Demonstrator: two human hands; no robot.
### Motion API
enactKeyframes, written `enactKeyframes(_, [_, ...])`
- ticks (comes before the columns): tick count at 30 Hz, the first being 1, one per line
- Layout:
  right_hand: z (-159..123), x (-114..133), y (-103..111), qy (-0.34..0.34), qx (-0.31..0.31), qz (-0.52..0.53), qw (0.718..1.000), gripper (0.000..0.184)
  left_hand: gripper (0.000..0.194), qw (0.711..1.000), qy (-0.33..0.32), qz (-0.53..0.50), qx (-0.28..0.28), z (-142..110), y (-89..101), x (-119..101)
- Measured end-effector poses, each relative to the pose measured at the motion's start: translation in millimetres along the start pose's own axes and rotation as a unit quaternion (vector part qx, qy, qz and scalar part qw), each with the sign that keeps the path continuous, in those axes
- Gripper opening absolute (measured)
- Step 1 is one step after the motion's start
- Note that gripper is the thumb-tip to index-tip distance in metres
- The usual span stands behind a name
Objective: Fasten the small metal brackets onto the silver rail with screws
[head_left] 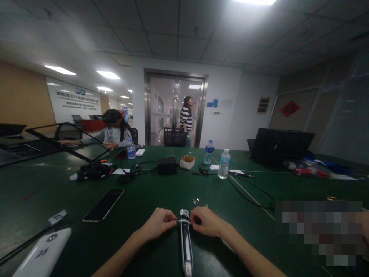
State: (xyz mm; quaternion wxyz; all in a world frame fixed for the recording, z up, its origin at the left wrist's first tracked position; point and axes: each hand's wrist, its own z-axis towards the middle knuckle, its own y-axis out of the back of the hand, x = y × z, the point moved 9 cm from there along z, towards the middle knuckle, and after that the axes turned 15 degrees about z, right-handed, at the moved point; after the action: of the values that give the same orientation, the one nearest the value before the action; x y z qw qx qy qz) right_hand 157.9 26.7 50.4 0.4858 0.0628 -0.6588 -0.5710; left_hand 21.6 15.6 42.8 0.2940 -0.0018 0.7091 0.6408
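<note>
A long, narrow bar-like object (186, 242) with a dark face and pale metal edges lies on the green table, pointing away from me. Small silver metal pieces (184, 212) sit at its far end. To the left of that end, my left hand (161, 222) is closed in a pinch, with a thin silvery bit showing at its fingertips. From the right, my right hand (205, 221) has its fingers bent together against the same end; what they grip is hidden. Several small nut-like or washer-like parts (196, 201) lie loose just beyond my hands.
A phone (103, 206) and a white device (43, 254) lie to the left. Ahead stand a small open box (187, 162), a black adapter (167, 166), cables and water bottles (224, 164). One person (117, 129) sits across the table; another (186, 115) stands by the door.
</note>
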Motion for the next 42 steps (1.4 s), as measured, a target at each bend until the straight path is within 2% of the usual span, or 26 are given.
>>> enactKeyframes(6, [0,-4,-2,0.005,0.001,0.005,1.0,0.009,0.029,1.0,-0.027,0.006,-0.015,1,-1.6,0])
enactKeyframes(17, [0,-1,-1,0.004,0.002,0.003,1.0,0.01,0.029,0.999,-0.02,-0.024,-0.009,1,-2.1,2])
enactKeyframes(35, [1,0,-1,-0.002,-0.001,-0.008,1.0,0.011,0.029,0.998,-0.048,-0.011,-0.035,4,-8.0,-2])
enactKeyframes(38, [0,-1,11,-0.002,-0.026,-0.007,1.0,0.013,0.032,0.999,-0.037,-0.009,-0.028,2,-6.3,-2])
enactKeyframes(42, [-6,-21,47,-0.039,-0.11,-0.046,0.992,0.019,0.031,0.999,-0.036,0.021,-0.02,-1,-1.7,-5])
